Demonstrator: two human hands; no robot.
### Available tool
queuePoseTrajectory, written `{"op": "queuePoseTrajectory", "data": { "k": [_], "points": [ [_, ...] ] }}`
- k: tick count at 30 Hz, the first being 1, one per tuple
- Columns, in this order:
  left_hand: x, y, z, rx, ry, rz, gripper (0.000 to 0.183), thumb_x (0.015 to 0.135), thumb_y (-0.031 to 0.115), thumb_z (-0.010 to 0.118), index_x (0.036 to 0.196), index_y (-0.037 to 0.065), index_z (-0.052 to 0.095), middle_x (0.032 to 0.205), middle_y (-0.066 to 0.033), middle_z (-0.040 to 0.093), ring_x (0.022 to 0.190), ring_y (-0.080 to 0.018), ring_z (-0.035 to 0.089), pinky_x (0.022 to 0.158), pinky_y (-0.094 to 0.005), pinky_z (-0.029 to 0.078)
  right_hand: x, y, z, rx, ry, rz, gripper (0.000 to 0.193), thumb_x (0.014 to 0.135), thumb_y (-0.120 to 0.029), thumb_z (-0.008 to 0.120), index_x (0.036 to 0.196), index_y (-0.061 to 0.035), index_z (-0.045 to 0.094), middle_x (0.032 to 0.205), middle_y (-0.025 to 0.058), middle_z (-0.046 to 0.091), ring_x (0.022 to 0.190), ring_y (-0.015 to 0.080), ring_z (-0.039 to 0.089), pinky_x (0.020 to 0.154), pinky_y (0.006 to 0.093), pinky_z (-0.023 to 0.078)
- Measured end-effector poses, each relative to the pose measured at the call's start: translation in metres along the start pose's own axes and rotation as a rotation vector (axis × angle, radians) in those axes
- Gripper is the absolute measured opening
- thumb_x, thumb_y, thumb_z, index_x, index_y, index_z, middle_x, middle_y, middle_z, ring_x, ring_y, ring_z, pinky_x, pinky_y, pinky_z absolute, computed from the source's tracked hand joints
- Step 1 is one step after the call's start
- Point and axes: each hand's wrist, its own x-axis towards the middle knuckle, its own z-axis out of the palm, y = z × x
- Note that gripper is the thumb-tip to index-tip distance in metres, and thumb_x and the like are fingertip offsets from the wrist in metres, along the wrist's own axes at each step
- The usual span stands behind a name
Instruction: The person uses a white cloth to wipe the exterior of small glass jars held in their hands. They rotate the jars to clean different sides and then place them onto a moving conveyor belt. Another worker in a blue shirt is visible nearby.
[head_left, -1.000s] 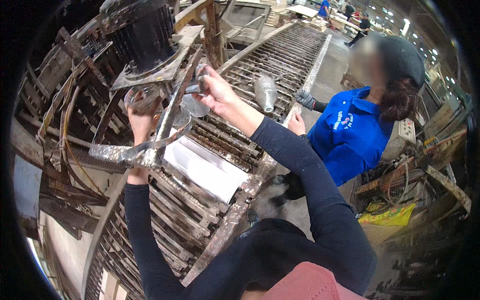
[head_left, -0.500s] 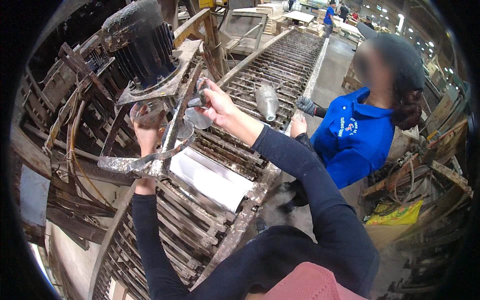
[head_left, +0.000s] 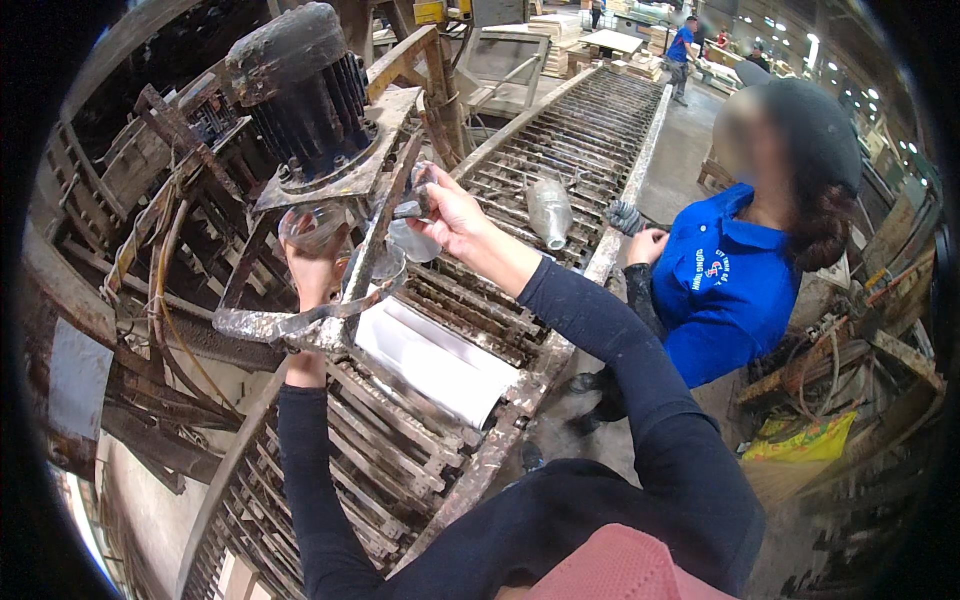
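Observation:
My left hand (head_left: 313,275) reaches up behind a dirty metal bracket under a motor (head_left: 305,105). Its fingers are curled round a clear, curved plastic piece (head_left: 318,228), partly hidden by the bracket. On the bracket's other side, my right hand (head_left: 455,220) pinches a small crumpled grey thing (head_left: 424,184) against the slanted bar (head_left: 385,205); its kind is unclear. Just below these fingers hangs a cloudy clear plastic piece (head_left: 414,241). A curved metal arm (head_left: 280,326) crosses in front of my left wrist.
Below runs a grimy roller conveyor (head_left: 560,125) with a white sheet (head_left: 435,360) and a clear plastic bottle (head_left: 549,212) lying on it. A co-worker in a blue shirt (head_left: 725,285) stands at its right edge, one hand gloved. Cables (head_left: 160,250) hang at the left.
The whole view has shifted slightly, so things sit a little lower and further right. Both my hands keep their places at the bracket. The co-worker's bare hand has drawn back from the conveyor's edge.

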Motion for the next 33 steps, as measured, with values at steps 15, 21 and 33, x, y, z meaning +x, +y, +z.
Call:
{"op": "queuePoseTrajectory", "data": {
  "k": [15, 21, 33],
  "points": [
    [-0.001, 0.004, -0.002, 0.024, -0.004, 0.030, 0.077, 0.059, 0.013, 0.077, 0.120, 0.000, 0.031, 0.116, -0.0171, 0.043, 0.100, -0.0226, 0.048, 0.083, -0.0301, 0.042, -0.001, 0.000, 0.002, 0.007, -0.031, 0.008, 0.052, 0.080, -0.004, 0.042, 0.128, -0.0217, 0.030, 0.088, 0.0027, 0.056, 0.071, 0.0145, 0.056, 0.061, 0.0375, 0.048],
    [0.000, -0.005, -0.001, -0.110, -0.015, -0.006, 0.074, 0.060, 0.015, 0.077, 0.118, -0.001, 0.035, 0.114, -0.0151, 0.044, 0.100, -0.0218, 0.048, 0.084, -0.0295, 0.042, -0.003, -0.002, 0.002, -0.004, -0.005, 0.009, 0.055, 0.080, -0.003, 0.042, 0.129, -0.0213, 0.028, 0.079, 0.0006, 0.052, 0.067, 0.0125, 0.054, 0.062, 0.0378, 0.047],
    [0.001, -0.012, -0.008, -0.031, -0.031, -0.003, 0.077, 0.060, 0.013, 0.076, 0.121, 0.003, 0.030, 0.115, -0.0153, 0.044, 0.101, -0.0226, 0.048, 0.083, -0.0303, 0.041, -0.011, -0.006, 0.010, -0.034, 0.021, 0.030, 0.063, 0.075, -0.002, 0.045, 0.131, -0.0214, 0.025, 0.065, -0.0028, 0.039, 0.058, 0.0077, 0.043, 0.066, 0.0380, 0.047]
  ]
}}
